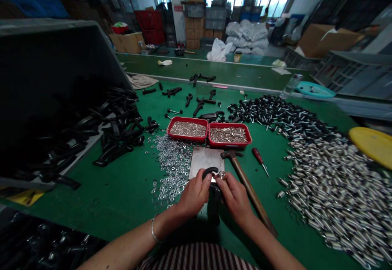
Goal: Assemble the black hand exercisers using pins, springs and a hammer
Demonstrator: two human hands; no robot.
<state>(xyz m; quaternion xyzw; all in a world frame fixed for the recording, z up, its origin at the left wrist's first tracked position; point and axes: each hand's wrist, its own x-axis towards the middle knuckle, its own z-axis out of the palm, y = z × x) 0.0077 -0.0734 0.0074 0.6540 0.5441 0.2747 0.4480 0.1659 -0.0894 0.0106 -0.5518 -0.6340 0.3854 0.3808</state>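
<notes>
The worktable (122, 188) is glowing deep green before me, and both trays (187, 138) are shining bright red. The held part (210, 170) is showing black, the washers (174, 166) are glinting silver, a disc (373, 144) is blazing yellow, and the worker's garment (199, 257) is flaunting dark and pale stripes.

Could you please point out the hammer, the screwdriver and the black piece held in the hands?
Hammer (249, 186): head view, on its wooden handle.
Screwdriver (257, 155): head view, on its red handle.
Black piece (210, 170): head view, on its curved end.
</notes>
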